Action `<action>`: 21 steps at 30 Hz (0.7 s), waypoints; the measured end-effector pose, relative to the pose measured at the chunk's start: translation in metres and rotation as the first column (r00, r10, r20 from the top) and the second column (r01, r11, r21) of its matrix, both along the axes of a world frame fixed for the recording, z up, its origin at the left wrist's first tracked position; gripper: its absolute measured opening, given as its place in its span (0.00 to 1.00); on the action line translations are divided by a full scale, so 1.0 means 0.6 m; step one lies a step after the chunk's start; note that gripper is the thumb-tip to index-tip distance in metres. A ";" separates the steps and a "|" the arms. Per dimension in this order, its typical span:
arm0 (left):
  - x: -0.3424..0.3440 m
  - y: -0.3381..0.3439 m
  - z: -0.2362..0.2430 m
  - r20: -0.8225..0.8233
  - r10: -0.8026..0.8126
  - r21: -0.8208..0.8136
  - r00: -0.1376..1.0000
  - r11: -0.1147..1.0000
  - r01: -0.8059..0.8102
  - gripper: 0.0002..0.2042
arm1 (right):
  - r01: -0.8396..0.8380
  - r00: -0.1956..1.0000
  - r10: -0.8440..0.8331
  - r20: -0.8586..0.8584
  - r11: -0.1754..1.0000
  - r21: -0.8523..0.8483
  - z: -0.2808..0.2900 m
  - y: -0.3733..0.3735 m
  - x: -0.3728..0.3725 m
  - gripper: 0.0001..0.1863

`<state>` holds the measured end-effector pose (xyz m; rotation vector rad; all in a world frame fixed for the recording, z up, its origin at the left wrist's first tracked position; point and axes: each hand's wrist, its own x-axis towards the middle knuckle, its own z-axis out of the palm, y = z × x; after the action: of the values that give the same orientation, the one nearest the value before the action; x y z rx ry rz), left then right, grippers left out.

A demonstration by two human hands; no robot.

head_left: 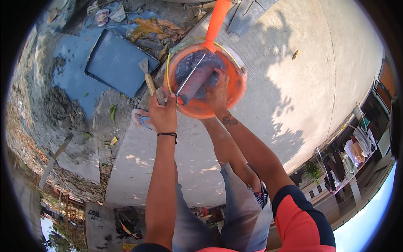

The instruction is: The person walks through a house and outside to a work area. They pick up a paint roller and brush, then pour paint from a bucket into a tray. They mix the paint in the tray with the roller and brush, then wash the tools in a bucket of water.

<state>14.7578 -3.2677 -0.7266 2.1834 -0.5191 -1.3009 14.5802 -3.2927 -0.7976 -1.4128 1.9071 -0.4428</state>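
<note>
Pale concrete ground (325, 90) beneath an orange bucket (238, 89) and a small dry leaf (297, 54)

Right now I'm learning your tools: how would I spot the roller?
Find the round orange bucket on the pale concrete. The roller is in it, its handle jutting out at the far side. Unlike the tan-handled tool in the left hand, its handle is bright orange.

Roller (198, 82) slants inside orange bucket (239, 87).
</note>
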 end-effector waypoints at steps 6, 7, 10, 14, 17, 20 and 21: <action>-0.028 0.020 -0.026 0.078 -0.345 -0.217 0.935 0.910 0.354 0.14 | 0.194 0.060 -0.978 0.200 0.208 0.959 -0.051 -0.009 0.062 0.38; -0.035 0.019 -0.026 0.053 -0.342 -0.198 0.938 0.917 0.345 0.14 | 0.250 0.148 -0.952 0.267 0.298 0.921 -0.065 -0.013 0.069 0.39; -0.047 0.013 -0.031 -0.021 -0.091 -0.127 0.996 0.988 0.087 0.16 | 0.341 0.365 -0.872 0.327 0.452 0.824 -0.089 -0.022 0.091 0.42; -0.051 0.012 -0.025 0.026 -0.366 0.042 0.930 0.930 0.365 0.14 | 0.459 0.412 -0.885 0.218 0.408 0.789 -0.080 -0.031 0.090 0.38; -0.068 0.018 -0.005 0.195 -0.492 -0.049 0.848 0.859 0.510 0.14 | 0.212 0.585 -0.769 0.259 0.453 0.866 -0.054 -0.039 0.058 0.32; -0.093 0.022 0.016 0.273 -0.429 -0.174 0.861 0.858 0.483 0.12 | 0.217 0.703 -0.682 0.200 0.474 0.854 -0.037 -0.053 0.067 0.24; -0.099 0.021 0.023 0.146 -0.297 -0.124 0.944 0.941 0.315 0.13 | 0.187 0.715 -0.665 0.214 0.477 0.859 -0.036 -0.058 0.070 0.23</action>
<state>14.6983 -3.2552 -0.7126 2.1292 -1.0075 -1.2380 14.6220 -3.3278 -0.8193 -0.1117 1.6196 -0.1275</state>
